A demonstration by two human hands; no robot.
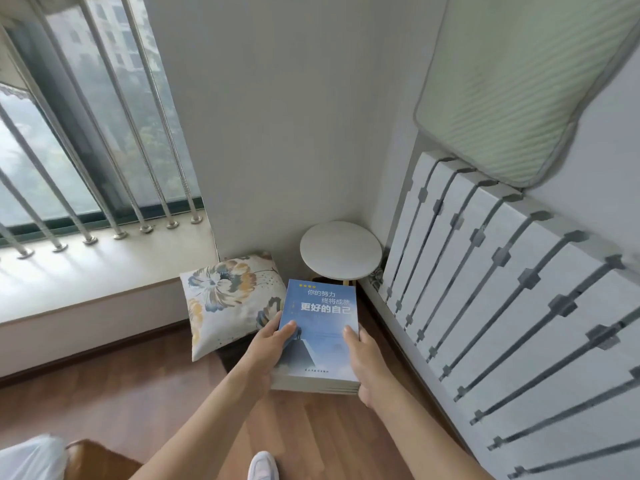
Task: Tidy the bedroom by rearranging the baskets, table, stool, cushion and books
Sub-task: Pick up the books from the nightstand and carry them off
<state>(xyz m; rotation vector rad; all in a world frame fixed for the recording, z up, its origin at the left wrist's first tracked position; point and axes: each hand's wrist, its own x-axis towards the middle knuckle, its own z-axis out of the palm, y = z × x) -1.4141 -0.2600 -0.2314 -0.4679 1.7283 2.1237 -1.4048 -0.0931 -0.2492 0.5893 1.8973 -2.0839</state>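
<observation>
A small stack of books, the top one blue with white lettering, is held above the wooden floor. My left hand grips its left edge with the thumb on the cover. My right hand grips the right edge, thumb on top too. Just beyond the books stands a round white table in the room's corner. A floral cushion lies tilted on a dark stool to the left of the books; most of the stool is hidden.
A low window sill with metal bars runs along the left. A white slatted panel leans along the right wall, with a pale green mat above it. A brown basket edge and my white shoe show at the bottom.
</observation>
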